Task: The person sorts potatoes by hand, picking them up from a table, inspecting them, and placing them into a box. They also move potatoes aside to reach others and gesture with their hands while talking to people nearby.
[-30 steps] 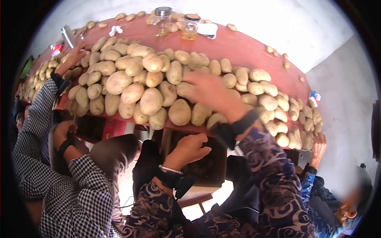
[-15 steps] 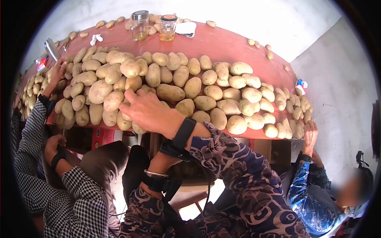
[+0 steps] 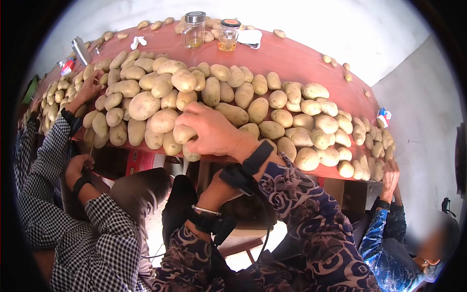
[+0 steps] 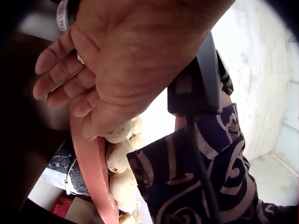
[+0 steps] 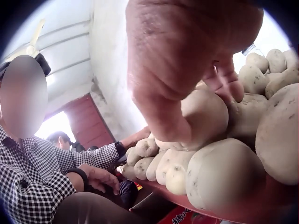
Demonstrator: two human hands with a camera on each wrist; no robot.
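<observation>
Left hand (image 4: 124, 60): nearest the body, below the front edge of the long red tabletop (image 3: 292, 56); its fingers bend loosely, and nothing shows in its grasp.
Right hand (image 3: 212, 129): reaching over the front edge, back upward, narrowed round an oval, pale tan potato (image 3: 184, 134) that it grips between thumb and fingers.
Oval potato: at the front of the heap, just beside its neighbours; whether it rests on them or is already raised, I cannot tell.
Grip on the potato: the step in hand looks like handling one potato singly, with the hold secured and the release not yet made.
Gap round the potato: the next move probably calls for a steady pinch and a small upward lift, so the crowded neighbours do not roll towards the edge.
Potato heap: many tan potatoes lie close together behind and to both sides, among them a large, rounded tan potato (image 3: 145, 105) to the left of the grip.
Glass jars: well beyond the heap stand a clear glass jar with a silver lid (image 3: 194, 33) and a shorter clear jar with a dark-rimmed lid (image 3: 227, 38).
</observation>
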